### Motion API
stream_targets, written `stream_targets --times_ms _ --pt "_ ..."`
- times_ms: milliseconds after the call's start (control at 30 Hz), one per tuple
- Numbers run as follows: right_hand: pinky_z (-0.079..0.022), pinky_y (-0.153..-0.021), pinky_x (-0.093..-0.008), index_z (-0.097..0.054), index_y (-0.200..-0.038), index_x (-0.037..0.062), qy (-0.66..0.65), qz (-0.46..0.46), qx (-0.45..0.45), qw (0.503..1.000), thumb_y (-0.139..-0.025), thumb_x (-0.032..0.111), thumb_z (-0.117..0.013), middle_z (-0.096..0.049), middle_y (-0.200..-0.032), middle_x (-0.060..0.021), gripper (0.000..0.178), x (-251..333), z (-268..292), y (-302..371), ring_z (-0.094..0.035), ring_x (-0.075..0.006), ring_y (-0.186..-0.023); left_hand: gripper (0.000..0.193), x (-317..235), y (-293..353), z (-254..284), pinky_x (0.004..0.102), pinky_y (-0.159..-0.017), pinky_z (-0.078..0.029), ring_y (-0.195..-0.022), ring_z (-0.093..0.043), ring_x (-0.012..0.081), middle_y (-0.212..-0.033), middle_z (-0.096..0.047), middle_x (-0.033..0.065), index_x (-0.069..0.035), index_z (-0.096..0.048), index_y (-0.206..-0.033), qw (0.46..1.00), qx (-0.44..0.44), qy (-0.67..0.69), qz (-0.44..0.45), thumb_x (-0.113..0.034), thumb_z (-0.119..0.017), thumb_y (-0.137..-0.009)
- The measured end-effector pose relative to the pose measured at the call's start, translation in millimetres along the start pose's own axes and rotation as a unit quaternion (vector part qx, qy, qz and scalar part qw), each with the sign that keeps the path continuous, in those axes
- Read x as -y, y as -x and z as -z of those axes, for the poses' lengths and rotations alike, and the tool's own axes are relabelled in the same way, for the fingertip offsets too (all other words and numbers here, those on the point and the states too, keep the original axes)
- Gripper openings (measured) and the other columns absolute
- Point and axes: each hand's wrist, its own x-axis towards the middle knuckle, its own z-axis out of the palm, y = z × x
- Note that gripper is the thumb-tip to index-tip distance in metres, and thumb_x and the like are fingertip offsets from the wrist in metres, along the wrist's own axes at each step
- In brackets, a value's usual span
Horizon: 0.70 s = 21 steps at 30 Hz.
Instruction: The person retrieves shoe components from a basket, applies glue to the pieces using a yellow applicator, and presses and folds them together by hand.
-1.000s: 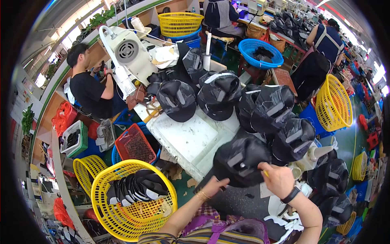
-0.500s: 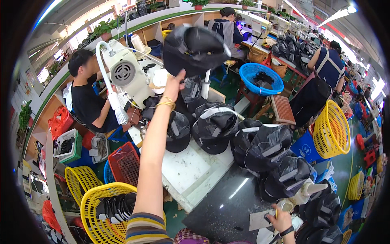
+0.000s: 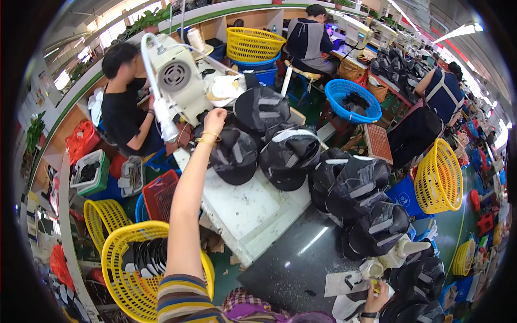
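Caps seen in blk w/ grey panels; sleeve striped in brn, yel & blue-grey; machine finished in off-wht; lg. basket coloured yel; round basket coloured blue; tabletop smudged dk. on wht.

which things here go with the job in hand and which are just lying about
Likely part of the job:
- black cap by the left hand
- small yellow thing in the right hand
- small pot beside that hand

Apparently just lying about, with neither hand near:
- blue basket
- red basket
- potted plant
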Motion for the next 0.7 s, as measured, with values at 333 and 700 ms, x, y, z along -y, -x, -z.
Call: stream_targets --times_ms 333,700 --pt "-0.033 -0.093 -0.0416 -0.04 -0.123 0.0037 0.152 0.086 0.127 0.976 -0.068 -0.007 -0.045 -0.042 -0.123 -0.0185 0.056 22.1 0.3 20.0 -0.041 -0.0362 -0.11 0.014 -16.8 379.8 137.3 0.0267 -0.073 -0.045 -0.08 -0.058 0.0157 -0.081 -0.062 0.0039 -0.005 -0.067 -0.087 0.918 0.342 0.172 0.108 -0.013 -0.063 -0.078" --pt "-0.04 -0.085 -0.0399 -0.055 -0.101 0.0025 -0.203 0.413 0.417 0.784 -0.076 -0.001 -0.051 -0.055 -0.103 -0.0171 0.026 217.7 -77.1 72.0 -0.052 -0.034 -0.097 0.049 -6.2 648.8 98.0 0.0389 -0.069 -0.045 -0.091 -0.053 0.0276 -0.095 -0.051 0.0142 -0.011 -0.05 -0.117 0.931 0.212 -0.295 0.031 -0.046 -0.046 -0.084"
